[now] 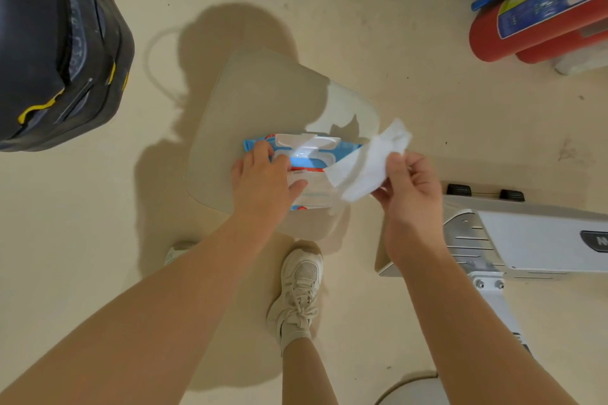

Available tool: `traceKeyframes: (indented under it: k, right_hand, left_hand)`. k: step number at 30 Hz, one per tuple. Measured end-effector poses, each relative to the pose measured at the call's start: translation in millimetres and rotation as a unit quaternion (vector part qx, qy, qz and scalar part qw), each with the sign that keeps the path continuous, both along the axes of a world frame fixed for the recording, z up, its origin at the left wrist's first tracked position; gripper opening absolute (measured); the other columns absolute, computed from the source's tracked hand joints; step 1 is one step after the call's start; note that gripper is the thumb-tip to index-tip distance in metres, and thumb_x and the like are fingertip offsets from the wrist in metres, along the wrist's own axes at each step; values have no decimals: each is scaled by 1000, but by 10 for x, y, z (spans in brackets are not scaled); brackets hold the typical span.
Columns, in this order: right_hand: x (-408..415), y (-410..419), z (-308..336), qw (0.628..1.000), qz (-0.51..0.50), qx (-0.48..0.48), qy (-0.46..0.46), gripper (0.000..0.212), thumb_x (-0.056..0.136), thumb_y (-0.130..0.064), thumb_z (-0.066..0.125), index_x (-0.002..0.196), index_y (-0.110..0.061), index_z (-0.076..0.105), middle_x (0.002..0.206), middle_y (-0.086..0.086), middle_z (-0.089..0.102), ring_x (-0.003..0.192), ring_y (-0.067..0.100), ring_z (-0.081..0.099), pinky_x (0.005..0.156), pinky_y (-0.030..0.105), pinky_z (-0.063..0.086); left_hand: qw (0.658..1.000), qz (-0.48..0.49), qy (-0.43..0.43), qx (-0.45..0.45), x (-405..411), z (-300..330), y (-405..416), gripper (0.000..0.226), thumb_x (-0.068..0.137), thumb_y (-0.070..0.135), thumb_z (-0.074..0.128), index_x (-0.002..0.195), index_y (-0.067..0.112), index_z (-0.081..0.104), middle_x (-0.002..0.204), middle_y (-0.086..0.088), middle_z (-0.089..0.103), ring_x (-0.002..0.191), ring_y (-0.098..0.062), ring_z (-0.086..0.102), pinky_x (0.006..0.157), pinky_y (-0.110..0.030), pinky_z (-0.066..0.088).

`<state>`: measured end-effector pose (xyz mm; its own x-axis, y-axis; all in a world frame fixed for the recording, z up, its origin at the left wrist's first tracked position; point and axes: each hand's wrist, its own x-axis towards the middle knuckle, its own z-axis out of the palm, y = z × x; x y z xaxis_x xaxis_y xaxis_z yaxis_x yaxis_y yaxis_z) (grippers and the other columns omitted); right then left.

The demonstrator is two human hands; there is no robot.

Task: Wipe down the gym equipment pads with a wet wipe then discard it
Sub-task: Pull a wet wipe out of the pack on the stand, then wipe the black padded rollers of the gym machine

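Head view looks straight down at a beige pad (263,99) with a blue-and-white pack of wipes (306,171) lying on it, its white flip lid (307,141) standing open; the left hand (263,177) rests on the pack, fingers fairly straight and spread across the top, pinning it rather than gripping it. The right hand (409,189) pinches a wet wipe (368,164) between thumb and fingertips, the sheet stretching from the pack's opening up and to the right — its near end seems not yet clear of the slot, though I cannot be sure. A pale shoe (301,286) stands just below the pad; a white metal frame (513,237) lies to the right, a dark bag (56,43) at upper left, a red cylinder (533,29) at upper right.

The step in hand appears to be drawing one wipe free. To do it well: hold the pack down firmly with the flat left hand so it does not lift; pull the sheet steadily along the line of the opening rather than jerking sideways, so only one comes out; then snap the lid closed so the rest stay damp — and open the wipe flat before putting it to the pad.
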<state>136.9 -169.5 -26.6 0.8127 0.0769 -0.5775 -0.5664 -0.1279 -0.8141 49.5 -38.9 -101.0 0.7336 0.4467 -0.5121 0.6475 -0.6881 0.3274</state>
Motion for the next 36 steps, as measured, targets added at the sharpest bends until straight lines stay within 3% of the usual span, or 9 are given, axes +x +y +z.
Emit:
traceKeyframes:
  k: [3,8,10,13,17,19,22,26,36]
  right_hand:
    - [24,-19,-10,997,27,-22,65,25,96,-9,45,72,-15,49,57,-6,53,55,9,47,55,22,40]
    - [155,-74,-7,985,-58,55,155,24,93,-11,36,76,-15,52,63,-5,59,59,10,51,56,21,36]
    - [156,-96,-10,981,-63,63,172,27,93,-10,34,73,-13,53,58,-6,60,53,8,53,48,17,38]
    - [159,-131,-29,979,-52,64,185,32,88,-12,40,63,-16,60,54,-7,62,49,6,56,46,15,40]
    - [140,-183,-84,982,5,47,181,14,72,-18,49,71,-15,63,69,0,64,64,13,58,54,19,41]
    - [113,-196,-5,982,10,34,184,18,60,-20,55,77,-13,58,82,11,59,76,23,53,61,24,40]
    - [142,-188,315,984,19,36,173,14,63,-21,55,74,-12,51,74,9,53,69,20,50,59,26,35]
    - [263,-167,1067,988,23,52,141,20,87,-7,52,68,-14,47,59,-1,49,58,11,46,56,22,36]
    - [266,-543,3627,996,78,54,5,19,91,-8,53,74,-15,59,71,0,57,68,9,50,65,17,40]
  left_hand:
    - [979,-56,-169,95,-12,129,-10,39,75,47,51,89,13,64,125,-16,48,107,-29,44,92,-41,31]
    - [940,-143,-280,129,206,187,86,56,66,8,68,117,10,44,103,-11,66,90,-28,61,92,-35,34]
    - [933,-237,-264,66,190,141,46,43,74,20,55,116,9,47,85,-5,68,74,-25,65,82,-33,43]
    - [931,-322,-167,37,-28,-31,-37,45,77,25,35,104,3,63,98,-10,69,80,-25,69,63,-30,53]
    - [936,-353,-2,0,-83,-43,-96,52,91,11,32,143,6,29,154,-6,21,139,-19,29,100,-37,41]
    - [940,-321,95,-62,135,200,-47,53,96,12,32,147,15,18,157,0,9,142,-17,16,107,-35,30]
    - [957,-91,101,-257,467,733,10,43,98,15,34,140,20,37,143,-6,41,126,-26,43,100,-36,40]
    - [843,187,0,-505,670,1787,-82,30,99,34,34,100,22,61,95,4,64,84,-11,60,78,-31,46]
    - [884,69,-144,-440,848,4341,-314,15,87,8,59,75,18,56,70,7,55,63,-1,49,64,-14,41]
